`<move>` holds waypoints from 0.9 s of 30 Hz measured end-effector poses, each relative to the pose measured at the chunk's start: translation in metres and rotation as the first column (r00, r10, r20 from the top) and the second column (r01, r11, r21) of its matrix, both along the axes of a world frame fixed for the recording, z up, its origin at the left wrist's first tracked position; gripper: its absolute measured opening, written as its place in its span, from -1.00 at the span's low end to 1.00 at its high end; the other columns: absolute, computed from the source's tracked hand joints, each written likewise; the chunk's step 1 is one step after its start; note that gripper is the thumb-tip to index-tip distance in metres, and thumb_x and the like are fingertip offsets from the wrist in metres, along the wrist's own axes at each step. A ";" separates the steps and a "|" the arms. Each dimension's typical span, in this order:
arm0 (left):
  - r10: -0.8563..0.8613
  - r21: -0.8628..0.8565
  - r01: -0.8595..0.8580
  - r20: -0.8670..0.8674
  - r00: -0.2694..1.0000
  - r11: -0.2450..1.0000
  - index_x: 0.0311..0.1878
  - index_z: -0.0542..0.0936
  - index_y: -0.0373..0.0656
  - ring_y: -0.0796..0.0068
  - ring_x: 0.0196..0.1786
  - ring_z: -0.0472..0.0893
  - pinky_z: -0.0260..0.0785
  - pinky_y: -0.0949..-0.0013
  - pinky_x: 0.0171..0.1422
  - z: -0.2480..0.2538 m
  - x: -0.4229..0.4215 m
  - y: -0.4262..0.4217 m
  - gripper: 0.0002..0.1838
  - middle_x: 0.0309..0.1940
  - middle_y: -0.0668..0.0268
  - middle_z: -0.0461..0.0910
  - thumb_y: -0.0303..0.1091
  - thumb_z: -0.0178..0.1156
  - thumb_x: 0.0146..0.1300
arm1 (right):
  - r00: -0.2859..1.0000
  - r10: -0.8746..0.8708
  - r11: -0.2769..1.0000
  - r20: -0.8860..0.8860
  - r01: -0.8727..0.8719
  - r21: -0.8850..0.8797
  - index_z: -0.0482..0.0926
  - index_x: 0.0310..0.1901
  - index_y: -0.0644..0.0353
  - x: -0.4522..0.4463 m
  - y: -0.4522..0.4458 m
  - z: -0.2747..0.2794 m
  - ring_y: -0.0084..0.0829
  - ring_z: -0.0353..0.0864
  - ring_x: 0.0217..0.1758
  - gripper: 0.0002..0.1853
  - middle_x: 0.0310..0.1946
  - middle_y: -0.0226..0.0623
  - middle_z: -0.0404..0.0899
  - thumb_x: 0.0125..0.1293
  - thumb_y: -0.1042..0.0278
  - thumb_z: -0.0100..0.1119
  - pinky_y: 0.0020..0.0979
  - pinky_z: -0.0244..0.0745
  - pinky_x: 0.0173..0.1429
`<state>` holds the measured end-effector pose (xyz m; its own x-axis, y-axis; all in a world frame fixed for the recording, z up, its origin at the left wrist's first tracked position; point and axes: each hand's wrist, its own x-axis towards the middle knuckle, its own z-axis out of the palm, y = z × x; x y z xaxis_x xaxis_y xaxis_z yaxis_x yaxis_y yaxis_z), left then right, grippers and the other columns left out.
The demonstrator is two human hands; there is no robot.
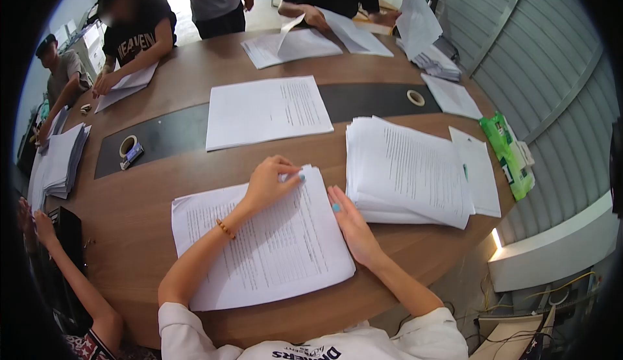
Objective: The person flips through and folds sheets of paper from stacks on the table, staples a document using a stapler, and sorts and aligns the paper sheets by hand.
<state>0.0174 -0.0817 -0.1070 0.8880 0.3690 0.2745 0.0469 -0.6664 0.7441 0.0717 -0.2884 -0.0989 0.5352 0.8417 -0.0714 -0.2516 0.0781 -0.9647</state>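
A stack of printed sheets (pixel 259 249) lies on the table right in front of me. My left hand (pixel 271 183) reaches across it, a beaded bracelet on the wrist, with finger and thumb pinched at the top edge of the sheets near the far right corner. How many sheets are between the fingertips cannot be made out. My right hand (pixel 355 230) rests on its side along the stack's right edge, fingers stretched out and holding nothing. Just beyond it sits a thicker, uneven pile of printed pages (pixel 409 168).
Another paper stack (pixel 269 113) lies mid-table. Two tape rolls (pixel 416 98) (pixel 129 146), a small blue box (pixel 132 156) and a green wipes pack (pixel 506 155) are about. Several people handle papers around the table (pixel 136 211); a neighbour's arm (pixel 81 279) is at left.
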 end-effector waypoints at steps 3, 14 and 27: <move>0.008 -0.009 -0.009 -0.028 1.000 1.000 -0.29 0.64 -0.14 0.32 -0.19 0.48 0.32 0.34 -0.09 0.004 0.000 -0.001 -0.74 -0.28 0.26 0.54 -0.22 0.19 -0.01 | 1.000 0.015 1.000 0.014 -0.015 -0.026 -0.22 0.28 0.33 0.004 0.001 0.001 -0.34 -0.23 0.40 -0.39 0.34 -0.11 -0.23 0.35 0.23 -0.25 -0.42 -0.22 0.38; 0.024 0.086 -0.030 0.073 0.997 0.996 -0.29 0.65 -0.07 0.33 -0.22 0.44 0.27 0.31 -0.09 0.001 -0.003 -0.004 -0.78 -0.32 0.29 0.52 -0.24 0.17 -0.02 | 0.996 0.023 0.996 0.082 -0.016 -0.088 -0.22 0.28 0.36 0.003 0.012 0.004 -0.37 -0.25 0.40 -0.37 0.34 -0.11 -0.23 0.35 0.20 -0.23 -0.44 -0.26 0.37; 0.000 -0.042 -0.003 -0.063 0.998 0.999 -0.16 0.59 -0.16 0.40 -0.19 0.46 0.30 0.43 -0.14 0.011 -0.007 -0.006 -0.74 -0.24 0.22 0.53 -0.35 0.13 0.05 | 0.914 0.080 0.965 0.397 0.029 -0.262 -0.15 0.27 0.39 0.007 0.026 0.008 -0.20 -0.05 0.35 -0.39 0.27 0.09 -0.04 0.32 0.25 -0.22 -0.37 -0.12 0.33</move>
<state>0.0102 -0.0874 -0.0956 0.9024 0.3804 0.2025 0.0952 -0.6343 0.7672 0.0791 -0.2620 -0.0911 0.5427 0.8370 -0.0707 0.1618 -0.1868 -0.9690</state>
